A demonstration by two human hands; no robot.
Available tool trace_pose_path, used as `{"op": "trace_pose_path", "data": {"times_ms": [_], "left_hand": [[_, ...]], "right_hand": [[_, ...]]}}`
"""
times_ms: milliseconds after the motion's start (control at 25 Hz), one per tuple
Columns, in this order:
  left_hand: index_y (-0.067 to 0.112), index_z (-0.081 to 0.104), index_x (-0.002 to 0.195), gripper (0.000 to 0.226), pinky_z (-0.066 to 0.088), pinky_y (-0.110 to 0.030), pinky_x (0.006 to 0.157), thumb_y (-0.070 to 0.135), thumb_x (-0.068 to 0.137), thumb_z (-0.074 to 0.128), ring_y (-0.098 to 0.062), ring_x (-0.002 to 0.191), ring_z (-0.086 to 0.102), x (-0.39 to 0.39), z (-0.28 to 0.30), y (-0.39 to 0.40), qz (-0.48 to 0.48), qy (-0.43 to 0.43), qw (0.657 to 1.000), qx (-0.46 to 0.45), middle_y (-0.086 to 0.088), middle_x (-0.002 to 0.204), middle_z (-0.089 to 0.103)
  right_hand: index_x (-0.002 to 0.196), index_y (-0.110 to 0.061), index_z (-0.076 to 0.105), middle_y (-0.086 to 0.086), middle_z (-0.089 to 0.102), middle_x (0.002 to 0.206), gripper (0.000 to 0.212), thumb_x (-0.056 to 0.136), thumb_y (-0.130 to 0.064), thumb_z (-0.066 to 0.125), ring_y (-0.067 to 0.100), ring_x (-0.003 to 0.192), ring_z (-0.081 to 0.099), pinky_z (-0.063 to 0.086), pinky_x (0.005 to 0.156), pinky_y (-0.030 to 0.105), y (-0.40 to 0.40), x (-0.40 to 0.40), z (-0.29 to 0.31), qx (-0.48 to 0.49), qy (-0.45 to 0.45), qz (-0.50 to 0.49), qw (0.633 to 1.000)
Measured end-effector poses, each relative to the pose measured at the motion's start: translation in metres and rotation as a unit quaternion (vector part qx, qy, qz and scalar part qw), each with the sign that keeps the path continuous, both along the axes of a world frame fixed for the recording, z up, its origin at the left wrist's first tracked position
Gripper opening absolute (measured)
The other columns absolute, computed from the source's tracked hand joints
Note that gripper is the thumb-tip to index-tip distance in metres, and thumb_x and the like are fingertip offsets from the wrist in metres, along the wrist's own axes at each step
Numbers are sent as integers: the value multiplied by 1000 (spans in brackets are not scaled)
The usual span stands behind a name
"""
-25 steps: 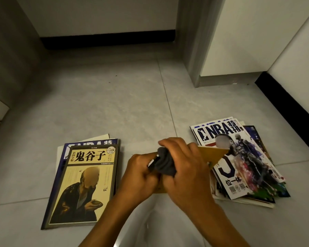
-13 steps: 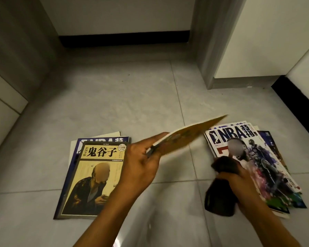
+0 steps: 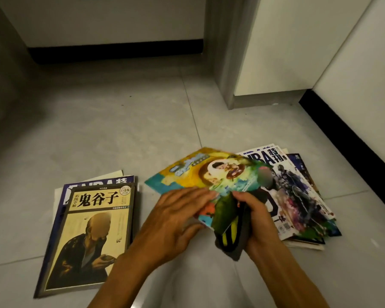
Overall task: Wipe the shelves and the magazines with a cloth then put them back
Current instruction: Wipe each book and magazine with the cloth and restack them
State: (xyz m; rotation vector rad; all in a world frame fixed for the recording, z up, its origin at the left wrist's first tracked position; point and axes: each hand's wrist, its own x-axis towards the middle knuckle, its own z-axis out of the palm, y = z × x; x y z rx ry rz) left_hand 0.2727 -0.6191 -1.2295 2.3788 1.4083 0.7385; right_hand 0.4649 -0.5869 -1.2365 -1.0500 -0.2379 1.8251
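A colourful yellow-and-teal magazine (image 3: 200, 172) is held face up above the floor. My left hand (image 3: 173, 216) grips its near edge, fingers on the cover. My right hand (image 3: 257, 221) is closed on a dark grey cloth (image 3: 230, 238) with yellow marks, and the cloth lies under the magazine's near right corner. To the right a pile of NBA magazines (image 3: 298, 196) lies on the floor, partly hidden by the held magazine. On the left a tan book with black characters (image 3: 91, 236) tops a small pile, a blue NBA magazine (image 3: 93, 185) below it.
Grey floor tiles (image 3: 120, 130) stretch ahead. A white cabinet (image 3: 287, 45) with a grey side panel stands at the back right, and a black skirting board (image 3: 347, 138) runs along the right wall. A dark recess (image 3: 113, 52) lies below the back wall.
The magazine, raised edge-on in my left hand, has turned cover up and lower. My right hand with the cloth has moved left and now sits under its near corner.
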Motion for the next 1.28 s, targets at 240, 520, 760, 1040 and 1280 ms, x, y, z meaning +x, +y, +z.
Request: {"op": "trace_pose_path", "data": {"times_ms": [240, 520, 760, 1040, 1280], "left_hand": [[58, 22, 140, 57, 14, -4, 102, 58, 88, 46, 18, 134, 18, -9, -4, -6, 101, -88, 988, -82, 45, 143, 18], [57, 31, 137, 46, 18, -3, 102, 58, 91, 39, 15, 134, 22, 4, -30, -11, 90, -93, 984, -125, 39, 142, 26], [42, 38, 138, 45, 29, -25, 110, 45, 95, 48, 3, 131, 31, -17, -55, -16, 265, -104, 950, -129, 14, 143, 43], [25, 23, 142, 97, 33, -58, 105, 67, 67, 69, -39, 132, 34, -156, -77, -52, 591, 9, 729, -347, -13, 143, 35], [19, 29, 139, 105, 43, -52, 99, 64, 58, 78, -37, 125, 44, -188, -93, -57, 595, -42, 711, -372, -14, 135, 45]], "right_hand": [[99, -7, 69, 13, 73, 90, 19, 89, -18, 57, 27, 81, 71, 57, 71, 38, 38, 71, 10, -8, -103, -158, 982], [119, -11, 50, 11, 57, 111, 26, 96, -21, 55, 30, 101, 56, 45, 83, 39, 1, 91, -26, -176, -165, -126, 962], [101, -7, 60, 8, 70, 70, 18, 96, -20, 50, 23, 68, 65, 57, 52, 33, -37, 32, -27, -230, -109, -17, 967], [106, -6, 67, 21, 69, 99, 25, 82, -7, 58, 37, 94, 62, 47, 74, 43, -57, -44, -38, -209, -114, 160, 958], [115, -3, 62, 26, 66, 96, 58, 57, -3, 54, 45, 93, 63, 52, 80, 47, -55, -78, -60, -205, -150, 245, 935]]}}
